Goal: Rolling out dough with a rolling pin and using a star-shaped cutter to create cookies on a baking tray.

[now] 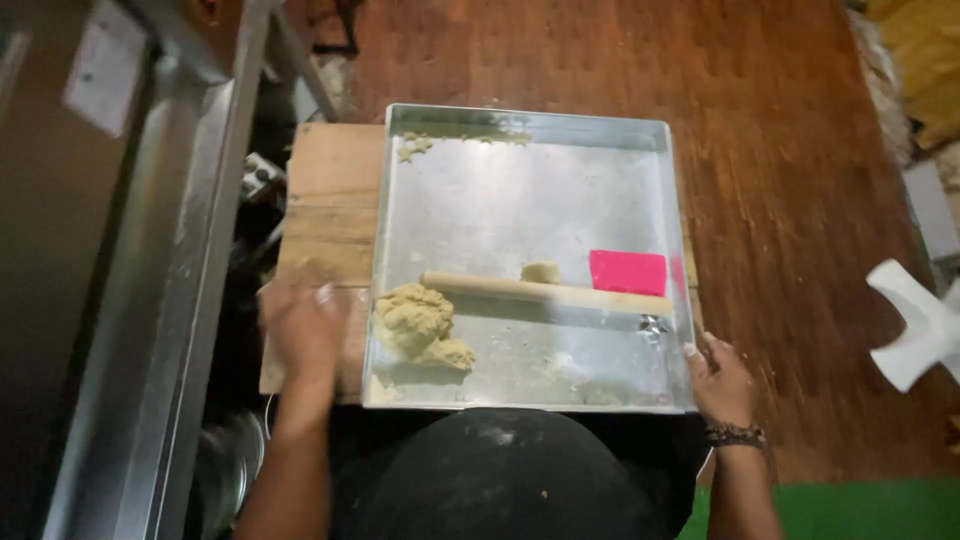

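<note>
A pink rectangular card [627,272] lies in the metal tray [520,200]. The right hand [718,378] grips the tray's corner; the left hand [300,325] is blurred, and I cannot tell its grip.

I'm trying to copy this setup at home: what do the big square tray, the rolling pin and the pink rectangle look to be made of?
The tray looks like bare metal, perhaps aluminium: dull silver sheen, scuffed and floury, with thin folded walls. The rolling pin seems to be plain unfinished wood, pale tan and matte. The pink rectangle is flat, evenly coloured and smooth-looking, probably plastic or silicone; the picture is too soft to settle which.
</note>
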